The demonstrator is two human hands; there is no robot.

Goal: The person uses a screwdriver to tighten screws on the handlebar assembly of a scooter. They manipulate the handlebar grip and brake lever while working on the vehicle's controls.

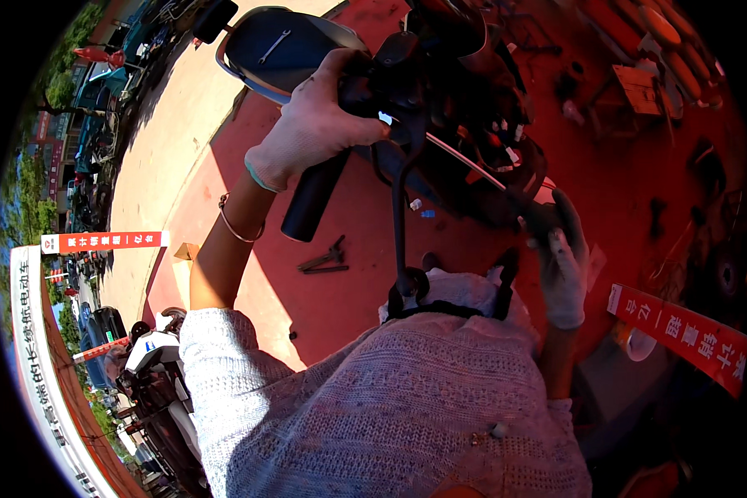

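Where the scooter (400,54) stands, red floor (361,299) lies shaded.

Probably a roadside two-wheeler workshop: wrench (275,47), parked scooter (151,350)

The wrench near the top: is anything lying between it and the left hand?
In the head view, only a bare stretch of the dark, rounded surface shows between the wrench and the left hand.
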